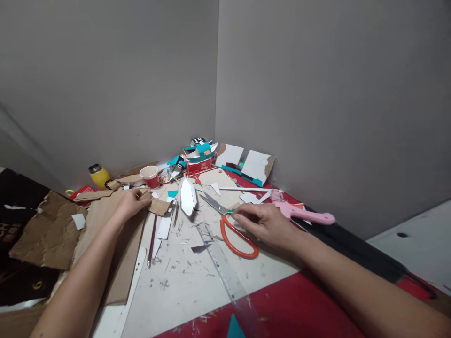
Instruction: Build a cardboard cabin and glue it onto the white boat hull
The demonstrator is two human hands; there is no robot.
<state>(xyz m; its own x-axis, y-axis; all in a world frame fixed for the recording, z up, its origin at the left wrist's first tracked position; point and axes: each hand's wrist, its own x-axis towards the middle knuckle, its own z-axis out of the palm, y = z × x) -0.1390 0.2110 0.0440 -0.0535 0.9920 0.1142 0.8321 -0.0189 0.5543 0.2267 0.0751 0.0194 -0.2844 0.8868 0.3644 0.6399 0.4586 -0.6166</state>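
My left hand (131, 205), at the left of the work surface, pinches a small torn piece of brown cardboard (161, 206) over larger cardboard sheets (123, 277). My right hand (266, 224) is closed at the scissors (222, 213), its fingertips by the pivot. One orange handle loop shows; the hand covers the other. The blades lie partly open, pointing left toward a white boat-shaped paper piece (187, 197). Below the scissors a clear ruler (225, 277) lies slantwise. A dark red pencil (152, 239) rests beside the cardboard sheets.
A paper cup (150, 176) and a yellow bottle (99, 176) stand at the back left. Folded teal and white paper pieces (200, 152) are heaped in the corner. A pink-handled glue gun (306, 214) lies beyond my right hand. Grey walls (282, 84) close off the back.
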